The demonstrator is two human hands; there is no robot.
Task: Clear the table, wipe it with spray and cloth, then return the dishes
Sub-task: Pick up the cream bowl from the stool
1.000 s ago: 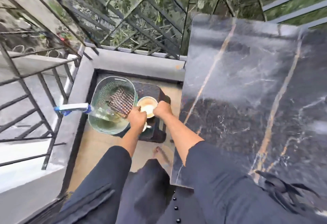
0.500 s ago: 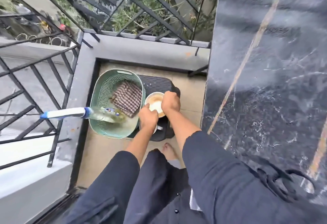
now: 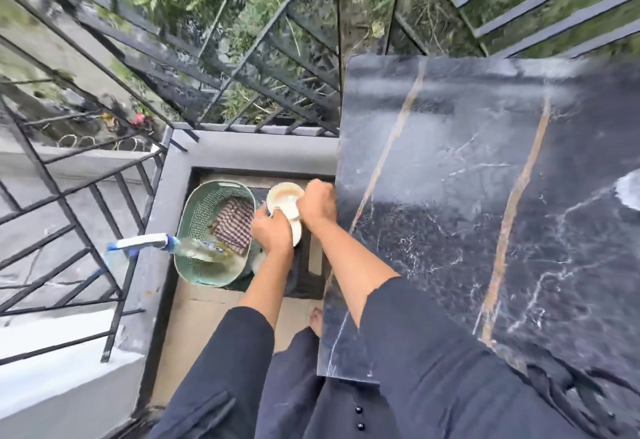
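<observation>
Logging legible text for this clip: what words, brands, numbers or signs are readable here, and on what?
Spray bottle label, bottle lying across the basket: coloured print, too blurred to read.
Dishes gripped by the left hand and right hand: no print visible.
No other text in view.

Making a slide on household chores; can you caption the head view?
Left hand and right hand hold stacked dishes beside the marble table; basket with cloth and spray bottle nearby.
</observation>
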